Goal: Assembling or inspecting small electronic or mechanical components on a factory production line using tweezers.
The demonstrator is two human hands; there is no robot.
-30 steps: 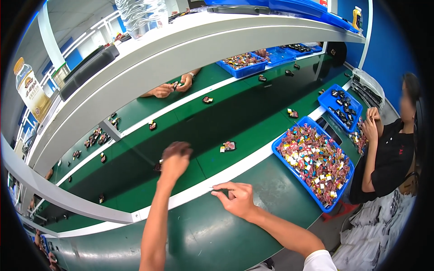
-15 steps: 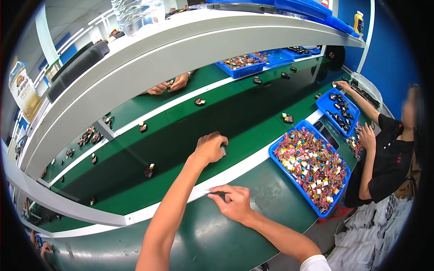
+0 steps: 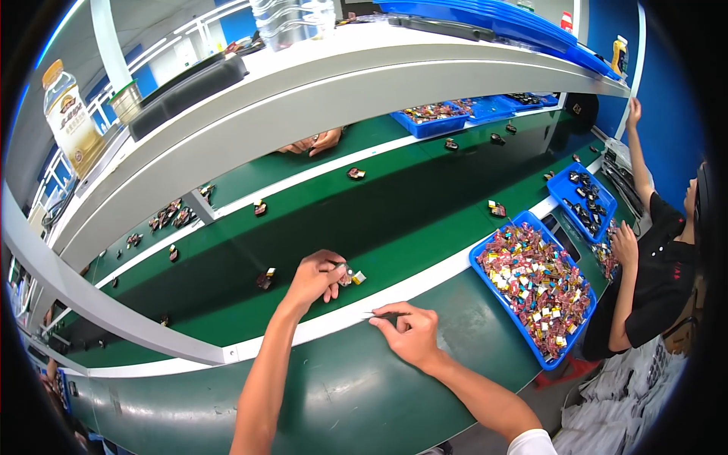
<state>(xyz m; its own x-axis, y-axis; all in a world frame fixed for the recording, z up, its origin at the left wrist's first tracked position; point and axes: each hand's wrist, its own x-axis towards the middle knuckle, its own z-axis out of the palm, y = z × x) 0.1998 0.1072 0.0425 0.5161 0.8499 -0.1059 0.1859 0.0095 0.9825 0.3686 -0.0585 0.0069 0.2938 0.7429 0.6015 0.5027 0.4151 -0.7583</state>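
Note:
Over the near side of the green conveyor belt, my left hand (image 3: pixel 315 277) pinches a small electronic assembly (image 3: pixel 349 277) with reddish-brown, dark and yellow-white parts. Its finer detail is partly covered by my fingers. My right hand (image 3: pixel 412 334) is closed around slim dark tweezers (image 3: pixel 385 315), their pale tips pointing left above the white rail (image 3: pixel 447 269). The tips are a short way from the assembly and do not touch it. Beneath my right forearm lies the dark green worktop (image 3: pixel 341 379).
To the right stands a blue tray (image 3: pixel 475 262) heaped with small reddish, yellow and white parts. Beyond it, another blue tray (image 3: pixel 561 199) holds black pieces beside a co-worker (image 3: pixel 660 265). Similar assemblies (image 3: pixel 265 278) lie spaced along the belt. A grey shelf (image 3: pixel 303 98) spans overhead.
My left hand has drawn back from the belt surface and turned, bringing the assembly into view. The tweezers stay in my right hand. The co-worker's far arm has risen. The view has shifted slightly.

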